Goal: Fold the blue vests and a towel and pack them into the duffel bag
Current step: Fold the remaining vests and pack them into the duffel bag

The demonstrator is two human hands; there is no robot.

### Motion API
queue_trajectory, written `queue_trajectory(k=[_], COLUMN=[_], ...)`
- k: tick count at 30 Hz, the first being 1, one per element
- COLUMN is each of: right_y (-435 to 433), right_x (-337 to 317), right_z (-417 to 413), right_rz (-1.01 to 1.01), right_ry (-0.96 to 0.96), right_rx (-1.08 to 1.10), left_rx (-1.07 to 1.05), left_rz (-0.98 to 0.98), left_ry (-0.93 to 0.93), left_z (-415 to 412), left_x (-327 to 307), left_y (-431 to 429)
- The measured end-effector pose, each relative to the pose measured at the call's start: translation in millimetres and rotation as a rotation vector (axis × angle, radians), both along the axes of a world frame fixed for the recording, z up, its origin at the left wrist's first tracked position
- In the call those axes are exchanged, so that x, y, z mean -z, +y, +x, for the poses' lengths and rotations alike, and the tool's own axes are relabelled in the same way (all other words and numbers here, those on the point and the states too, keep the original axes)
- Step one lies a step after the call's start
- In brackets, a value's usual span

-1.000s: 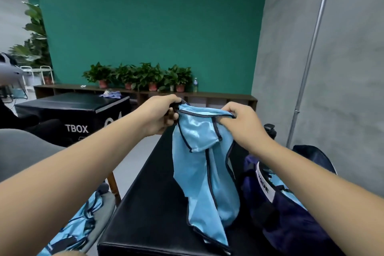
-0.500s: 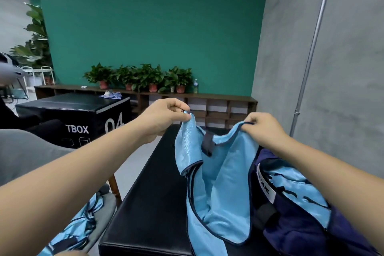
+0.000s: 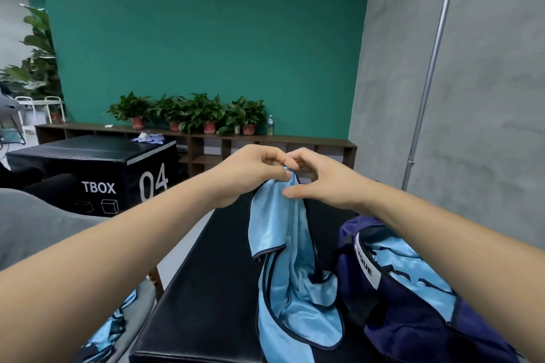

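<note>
Your left hand (image 3: pixel 253 175) and right hand (image 3: pixel 323 183) meet fingertip to fingertip, both pinching the top of one blue vest (image 3: pixel 283 259). It hangs doubled lengthwise, its lower end pooled on the black bench (image 3: pixel 206 289). You look midway through folding this one. The duffel bag (image 3: pixel 413 333) sits open just beside it on your right with blue fabric already inside, so part of the job seems done. More blue vests (image 3: pixel 113 330) lie heaped, unfolded, on the chair (image 3: pixel 146 298) at lower left. I can't make out a towel, so that is probably left too
</note>
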State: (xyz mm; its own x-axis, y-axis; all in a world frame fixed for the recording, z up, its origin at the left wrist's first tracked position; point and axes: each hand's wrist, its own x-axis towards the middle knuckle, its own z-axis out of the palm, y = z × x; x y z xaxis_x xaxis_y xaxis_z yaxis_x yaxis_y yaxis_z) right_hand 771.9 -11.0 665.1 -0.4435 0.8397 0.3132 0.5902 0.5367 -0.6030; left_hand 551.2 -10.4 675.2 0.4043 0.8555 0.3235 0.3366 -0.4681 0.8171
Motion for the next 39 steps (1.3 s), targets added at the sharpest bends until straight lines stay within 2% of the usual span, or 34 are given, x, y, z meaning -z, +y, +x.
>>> queue_trajectory(k=[5,9,13,15,20,22,27,32,36,39], right_y=[8,7,5,5,3,-2,-7,-1,-1,1], right_x=[-6,-18,-26,-25,-17,-13,-9,-8,-9,-13], right_z=[0,14,30,37,35,27,-4,-17,-20,-12], right_rz=[0.030,0.086,0.057,0.053,0.152,0.172,0.147,0.165,0.336,0.281], right_ry=[0.044,0.089,0.052,-0.007,-0.311,-0.326,-0.092,0.119,0.129,0.212], right_rx=[0.017,0.107,0.157,0.152,0.199,0.173,0.073,0.115,0.198,0.214], left_rx=[0.060,0.048,0.016,-0.006,-0.047,-0.050,-0.048,-0.027,-0.066,-0.068], left_rz=[0.030,-0.024,-0.082,-0.082,-0.114,-0.083,0.034,0.112,0.200,0.174], left_ry=[-0.014,0.056,0.044,0.031,-0.075,-0.101,-0.117,-0.182,-0.174,-0.150], left_z=[-5,-23,-39,-45,-48,-40,-19,-7,0,-1], left_x=[0,5,8,8,2,-2,-12,-15,-13,-9], left_y=[-2,4,9,12,12,10,8,8,5,1])
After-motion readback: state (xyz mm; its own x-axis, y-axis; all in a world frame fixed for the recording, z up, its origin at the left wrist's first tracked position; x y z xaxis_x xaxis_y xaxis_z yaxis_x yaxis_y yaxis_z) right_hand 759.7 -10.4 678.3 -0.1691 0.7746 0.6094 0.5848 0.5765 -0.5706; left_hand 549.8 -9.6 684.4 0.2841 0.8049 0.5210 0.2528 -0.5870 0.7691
